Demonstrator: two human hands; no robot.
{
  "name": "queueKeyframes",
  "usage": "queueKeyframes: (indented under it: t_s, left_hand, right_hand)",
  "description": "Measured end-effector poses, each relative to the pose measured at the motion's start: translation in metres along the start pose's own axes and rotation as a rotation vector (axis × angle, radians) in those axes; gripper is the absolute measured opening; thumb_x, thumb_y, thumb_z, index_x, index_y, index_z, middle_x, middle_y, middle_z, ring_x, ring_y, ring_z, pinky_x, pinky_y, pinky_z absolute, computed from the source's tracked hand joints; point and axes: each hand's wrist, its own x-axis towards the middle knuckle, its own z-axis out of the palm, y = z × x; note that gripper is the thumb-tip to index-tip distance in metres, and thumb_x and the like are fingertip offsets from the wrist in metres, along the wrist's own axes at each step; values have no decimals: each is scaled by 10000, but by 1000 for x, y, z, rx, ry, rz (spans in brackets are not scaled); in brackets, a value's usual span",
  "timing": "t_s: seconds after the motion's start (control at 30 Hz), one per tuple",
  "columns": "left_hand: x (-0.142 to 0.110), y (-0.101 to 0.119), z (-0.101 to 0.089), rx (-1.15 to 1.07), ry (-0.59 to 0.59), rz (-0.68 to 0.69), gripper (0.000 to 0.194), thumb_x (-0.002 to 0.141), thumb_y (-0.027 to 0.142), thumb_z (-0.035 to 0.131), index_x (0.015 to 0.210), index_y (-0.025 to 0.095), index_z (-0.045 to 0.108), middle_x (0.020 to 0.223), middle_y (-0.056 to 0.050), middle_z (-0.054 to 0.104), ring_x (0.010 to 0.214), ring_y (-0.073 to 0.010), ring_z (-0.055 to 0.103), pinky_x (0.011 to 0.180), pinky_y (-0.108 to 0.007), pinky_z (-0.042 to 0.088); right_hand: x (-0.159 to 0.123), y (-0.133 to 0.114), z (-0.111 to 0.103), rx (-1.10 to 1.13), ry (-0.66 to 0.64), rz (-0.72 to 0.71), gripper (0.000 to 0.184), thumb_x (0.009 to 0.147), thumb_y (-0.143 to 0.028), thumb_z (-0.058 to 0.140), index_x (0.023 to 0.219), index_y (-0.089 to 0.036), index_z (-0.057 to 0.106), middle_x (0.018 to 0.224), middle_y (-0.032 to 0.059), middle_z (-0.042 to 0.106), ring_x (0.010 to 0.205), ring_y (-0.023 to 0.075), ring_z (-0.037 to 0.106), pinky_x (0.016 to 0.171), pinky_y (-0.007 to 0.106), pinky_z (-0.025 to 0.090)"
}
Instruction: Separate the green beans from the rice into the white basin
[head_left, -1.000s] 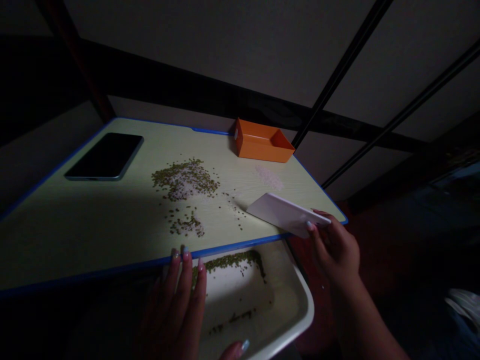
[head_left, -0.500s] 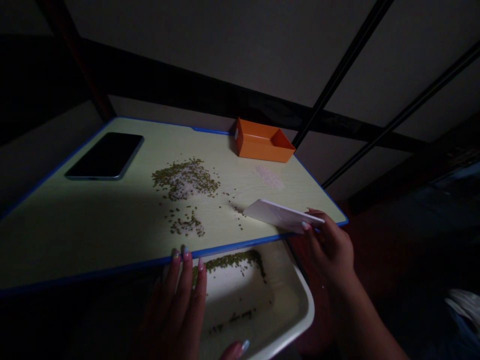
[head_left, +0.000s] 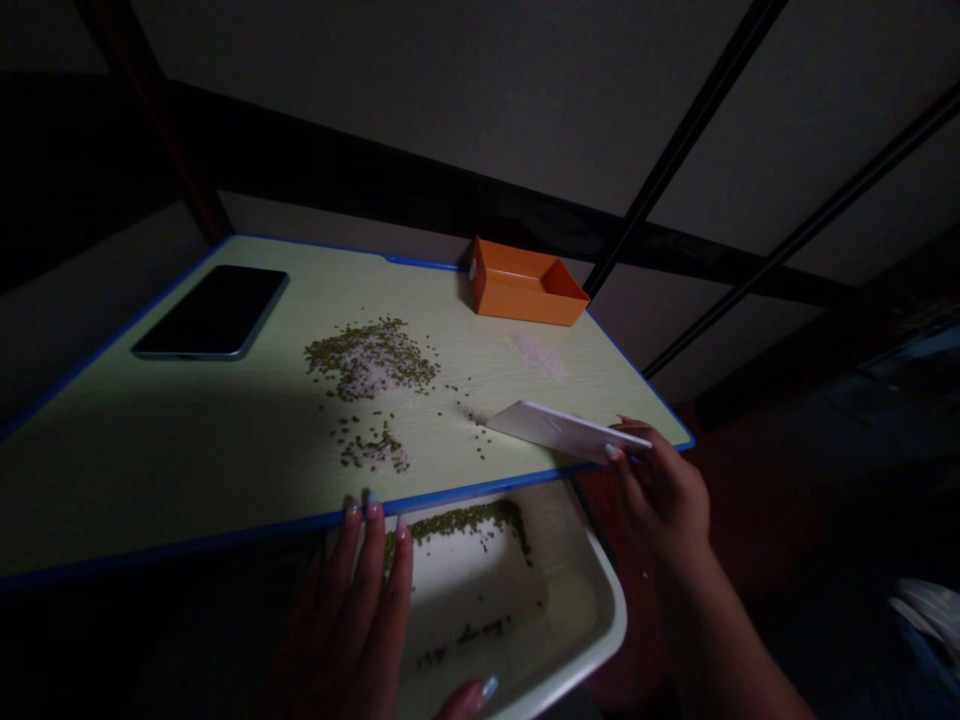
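My right hand [head_left: 664, 490] grips a flat white card-like piece [head_left: 559, 430], tilted, with its far edge down on the table beside a few stray green beans. My left hand [head_left: 367, 590] has its fingers stretched out, fingertips at the table's blue front edge and thumb over a white tub [head_left: 607, 590]. Green beans [head_left: 465, 520] lie along the tub's inner far side. On the table [head_left: 247, 430], a pile of green beans mixed with white grains [head_left: 371, 358] spreads out, with a smaller mixed cluster [head_left: 375, 450] nearer the edge.
An orange open box [head_left: 525, 290] stands at the table's back right corner. In front of it lies a thin patch of white grains [head_left: 538, 355]. A dark-screened tablet [head_left: 214, 312] rests at the left. Behind the table rises a panelled wall [head_left: 450, 90].
Almost nothing differs. The white piece and my right hand have shifted very slightly; my left hand, the piles and the tub look the same.
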Motion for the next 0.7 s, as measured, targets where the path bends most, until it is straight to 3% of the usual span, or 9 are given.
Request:
queueKeyframes:
  t_s: [0.7]
  left_hand:
    - [2,0,0,-3,-4,15,984,757,639,565,1474,31,273,1553,-284,324,1482,-422,229,1033,-556,424]
  right_hand:
    - [-2,-5,-5,5,-50,-49,115,913,-144,528,887,-241,582,801,13,713,772,176,704,895,367,553]
